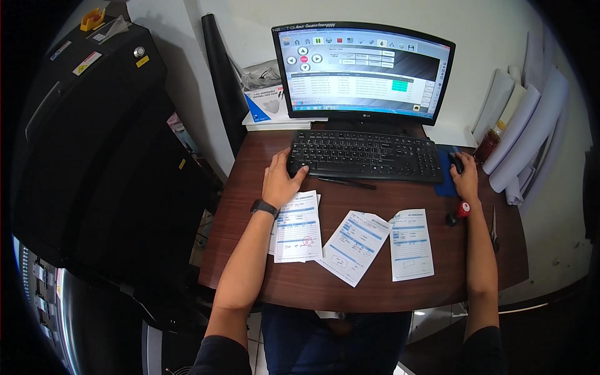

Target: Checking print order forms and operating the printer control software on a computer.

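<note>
My left hand (282,177) rests at the left end of the black keyboard (362,153), its fingers stretched along the side and its thumb touching the lower left corner. A dark watch (264,207) is on that wrist. On the right, my right hand (465,177) is closed over a black computer mouse (457,164) on a blue mouse pad (444,181). Behind the keyboard stands a lit monitor (369,72) showing a program window with arrow buttons and a table. Below my left hand lies a stack of printed forms (297,228) with a red stamp mark.
Two more forms lie in the middle (355,247) and to the right (412,245). A black pen (347,184), a red-and-black stamp (460,211) and scissors (494,230) are on the brown desk (369,301). Paper rolls (522,119) lean at right; a large black machine (94,144) stands left.
</note>
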